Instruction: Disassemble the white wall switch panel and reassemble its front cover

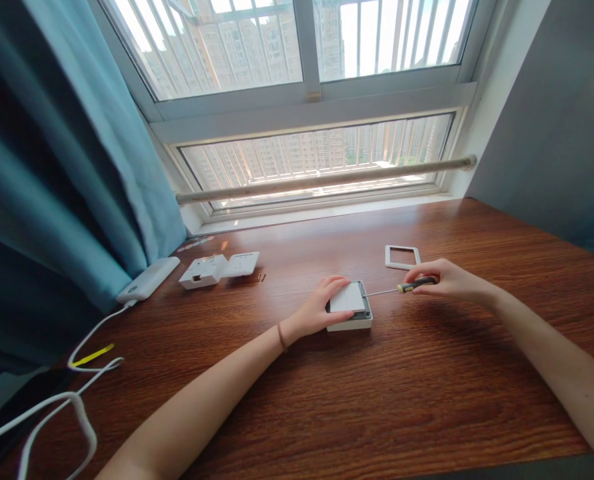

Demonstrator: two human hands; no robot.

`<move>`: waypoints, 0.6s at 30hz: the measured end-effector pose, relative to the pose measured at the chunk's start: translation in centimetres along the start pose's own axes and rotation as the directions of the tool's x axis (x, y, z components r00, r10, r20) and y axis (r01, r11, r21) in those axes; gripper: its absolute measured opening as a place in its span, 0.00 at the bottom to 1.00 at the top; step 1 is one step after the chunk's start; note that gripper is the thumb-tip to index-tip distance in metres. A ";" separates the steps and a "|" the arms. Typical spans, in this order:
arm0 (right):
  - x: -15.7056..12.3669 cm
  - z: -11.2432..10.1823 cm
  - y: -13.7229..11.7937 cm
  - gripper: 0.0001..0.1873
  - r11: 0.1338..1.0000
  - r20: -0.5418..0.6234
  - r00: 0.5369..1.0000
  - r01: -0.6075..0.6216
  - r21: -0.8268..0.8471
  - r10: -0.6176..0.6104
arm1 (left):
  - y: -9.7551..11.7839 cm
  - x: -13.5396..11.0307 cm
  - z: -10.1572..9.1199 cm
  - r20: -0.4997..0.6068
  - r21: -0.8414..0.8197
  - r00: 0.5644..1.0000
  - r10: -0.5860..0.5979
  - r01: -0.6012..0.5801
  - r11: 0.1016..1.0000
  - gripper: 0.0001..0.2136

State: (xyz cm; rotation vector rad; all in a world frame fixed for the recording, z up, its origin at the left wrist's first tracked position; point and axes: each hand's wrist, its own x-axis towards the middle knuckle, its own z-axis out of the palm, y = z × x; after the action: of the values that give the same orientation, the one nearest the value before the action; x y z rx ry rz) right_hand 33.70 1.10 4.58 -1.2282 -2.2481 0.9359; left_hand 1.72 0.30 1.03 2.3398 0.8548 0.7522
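Note:
A white wall switch [349,299] with a grey surround lies on the wooden table, mounted on a shallow white box [353,325]. Its broad plate faces up. My left hand [317,308] grips it from the left, fingers along the far side and thumb along the near side. In my right hand [444,281] is a screwdriver [383,293] with a dark and yellow handle, held almost level. The tip of its thin metal shaft meets the switch's right edge; whether it sits inside a gap is too small to tell. Behind my right hand lies a white rectangular frame [387,257].
Farther left are another white box [204,272], a white plate [242,264] leaning by it and small brass-coloured screws [261,277]. A white power strip [149,280] with a cable [94,331] lies near the blue curtain [127,167]. A yellow strip [93,356] lies beside the cable.

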 end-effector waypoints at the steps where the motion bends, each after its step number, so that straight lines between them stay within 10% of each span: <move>1: 0.1 0.2 0.2 0.15 1.000 0.014 1.000 0.006 -0.015 -0.006 | 0.0 0.0 0.0 0.002 0.001 1.000 0.000 0.000 1.000 0.27; 12: 0.8 1.8 2.2 0.17 0.995 0.131 0.990 0.034 0.091 -0.046 | 0.1 0.0 0.0 0.017 0.006 1.000 -0.013 0.013 1.000 0.27; 18: 0.3 2.3 1.1 0.12 0.934 -0.214 0.949 0.155 -0.323 -0.232 | 0.1 0.0 0.0 0.011 0.013 1.000 -0.006 0.006 1.000 0.26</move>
State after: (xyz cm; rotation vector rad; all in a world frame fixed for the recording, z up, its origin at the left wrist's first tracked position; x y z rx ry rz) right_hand 32.76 0.97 2.21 -1.1422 -2.3092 0.3468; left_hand 1.76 0.26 1.05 2.3500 0.8636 0.7323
